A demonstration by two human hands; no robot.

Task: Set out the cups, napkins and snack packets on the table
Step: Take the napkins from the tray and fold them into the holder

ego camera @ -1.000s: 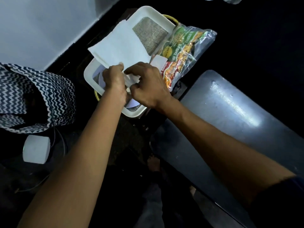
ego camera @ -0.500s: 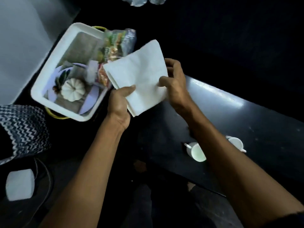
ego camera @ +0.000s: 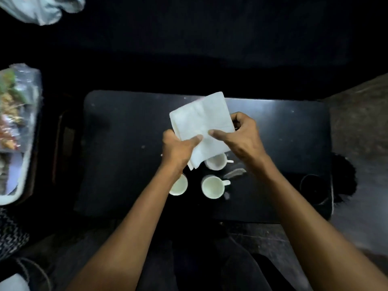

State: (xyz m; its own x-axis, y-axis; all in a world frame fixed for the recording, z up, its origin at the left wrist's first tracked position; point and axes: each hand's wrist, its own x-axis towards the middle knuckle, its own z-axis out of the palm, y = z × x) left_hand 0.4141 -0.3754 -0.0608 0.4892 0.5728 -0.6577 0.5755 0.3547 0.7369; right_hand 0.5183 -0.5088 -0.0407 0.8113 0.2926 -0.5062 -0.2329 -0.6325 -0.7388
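A dim room in a home, by its look, laid for tea. The landmark is a low black table [ego camera: 126, 156] over a rough floor. On its near middle stand 3 small white cups [ego camera: 213, 186]. Left of the table, a white tray [ego camera: 20, 177] holds snack packets [ego camera: 14, 106] (blurred). Near-left of the table lies zigzag-patterned cloth [ego camera: 10, 236]; far-left of it, a pale plastic bag [ego camera: 39, 9].

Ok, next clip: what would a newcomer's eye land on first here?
The white napkins, a folded stack held up over the middle of the dark table, pinched by the left hand and the right hand. Next, three white cups stand clustered on the table just below the napkins. At the far left edge, blurred snack packets lie in a white tray.
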